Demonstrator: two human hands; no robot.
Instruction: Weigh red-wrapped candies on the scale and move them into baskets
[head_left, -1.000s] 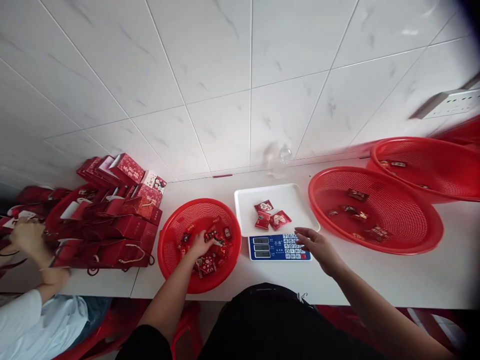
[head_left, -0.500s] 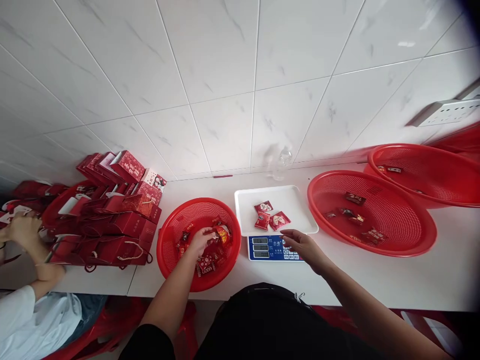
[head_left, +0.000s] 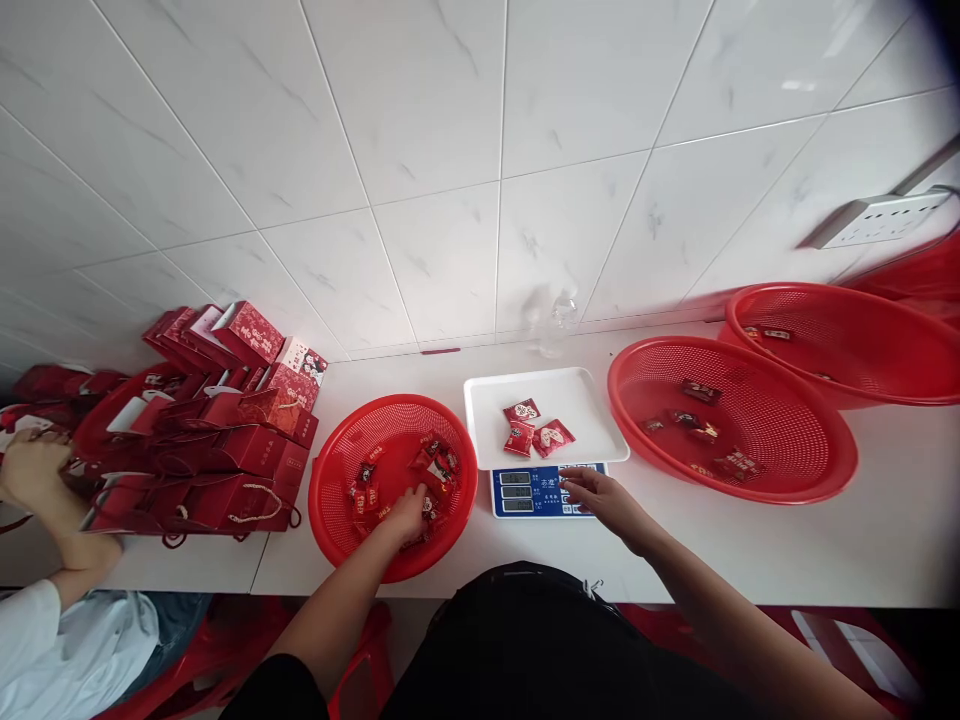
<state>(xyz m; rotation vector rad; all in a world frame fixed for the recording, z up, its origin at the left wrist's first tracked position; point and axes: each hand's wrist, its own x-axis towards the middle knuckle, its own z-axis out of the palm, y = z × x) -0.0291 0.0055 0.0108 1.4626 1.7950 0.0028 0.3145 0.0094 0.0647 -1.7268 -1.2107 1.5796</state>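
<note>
My left hand (head_left: 406, 517) reaches into a small red basket (head_left: 337, 452) and lies on the wrapped candies (head_left: 435, 466) near its front; its fingers are curled on a few of them. My right hand (head_left: 604, 497) rests over the keypad of a blue and white scale (head_left: 529, 492), fingers stretched out flat. The scale's white tray (head_left: 577, 400) carries three red candy packets (head_left: 532, 428).
Two large red baskets (head_left: 795, 440) (head_left: 892, 340) with a few dark candies stand to the right. A pile of red gift bags (head_left: 225, 440) lies at the left, where another person's hand (head_left: 30, 465) works. A clear bottle (head_left: 559, 318) stands by the tiled wall.
My left hand has dropped from the basket's middle to its near side, lower among the candies. My right hand stays at the scale's keypad, shifted only slightly.
</note>
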